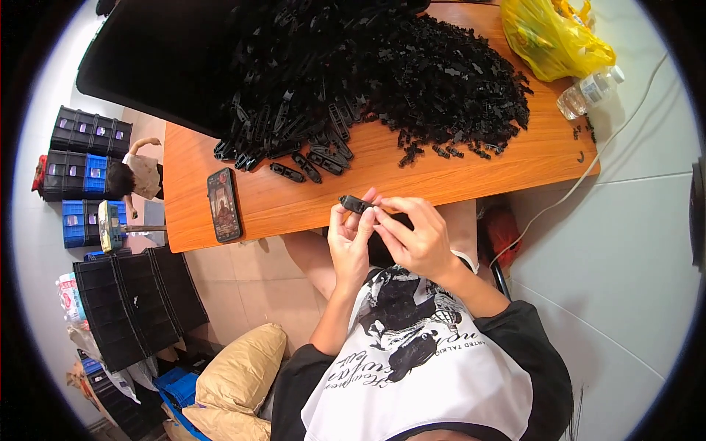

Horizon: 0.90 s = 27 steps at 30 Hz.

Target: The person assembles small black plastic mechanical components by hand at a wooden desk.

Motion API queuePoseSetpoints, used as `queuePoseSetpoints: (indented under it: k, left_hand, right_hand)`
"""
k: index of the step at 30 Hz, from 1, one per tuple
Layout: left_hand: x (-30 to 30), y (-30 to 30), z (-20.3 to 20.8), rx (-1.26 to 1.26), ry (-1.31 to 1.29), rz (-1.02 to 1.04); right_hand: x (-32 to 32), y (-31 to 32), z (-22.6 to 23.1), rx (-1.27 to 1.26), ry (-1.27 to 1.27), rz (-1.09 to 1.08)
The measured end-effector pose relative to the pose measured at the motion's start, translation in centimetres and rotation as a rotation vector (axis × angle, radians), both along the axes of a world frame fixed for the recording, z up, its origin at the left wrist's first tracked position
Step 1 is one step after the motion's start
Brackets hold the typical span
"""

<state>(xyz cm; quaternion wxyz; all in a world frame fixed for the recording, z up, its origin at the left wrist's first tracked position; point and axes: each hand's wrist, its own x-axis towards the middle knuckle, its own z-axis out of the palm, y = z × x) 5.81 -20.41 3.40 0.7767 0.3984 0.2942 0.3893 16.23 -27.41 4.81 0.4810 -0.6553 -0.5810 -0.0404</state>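
Just off the table's near edge, my left hand [348, 241] grips a small elongated black plastic part [356, 203] between thumb and fingers. The fingertips of my right hand [416, 234] are pinched together at the part's right end; whether a smaller piece sits between them is hidden. Beyond my hands, similar long black parts [323, 162] lie loose at the front of a large heap. To their right spreads a pile of small black clips [456, 88], a few scattered along its near side.
A phone [223, 204] lies on the wooden table [294, 209] at left. A black bin [162, 66] tips over the heap. At far right are a yellow bag [551, 40], a clear bottle [588, 93] and a cable [566, 192]. Stacked crates [140, 301] and another person [143, 173] are at left.
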Motion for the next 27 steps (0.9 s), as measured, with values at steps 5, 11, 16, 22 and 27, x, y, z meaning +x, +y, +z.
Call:
queuePoseSetpoints:
  k: [5,11,16,22,27]
  left_hand:
    - [-0.8,0.2,-1.0,0.019,0.122,-0.021]
    - [-1.0,0.0,-1.4,-0.089,0.081,0.019]
    - [-0.9,-0.1,-1.8,-0.117,0.173,0.068]
    - [-0.8,-0.2,-2.0,0.043,0.309,0.107]
    - [-1.0,0.0,-1.5,-0.047,0.258,0.119]
  right_hand:
    - [-0.7,-0.1,-1.3,0.001,0.019,0.051]
    - [-0.7,-0.1,-3.2,0.016,-0.077,0.116]
    - [-0.8,0.2,-4.2,0.020,-0.196,0.146]
    - [-0.6,0.6,-4.3,0.005,-0.247,0.179]
    - [-0.7,0.4,-4.5,0.035,-0.188,0.189]
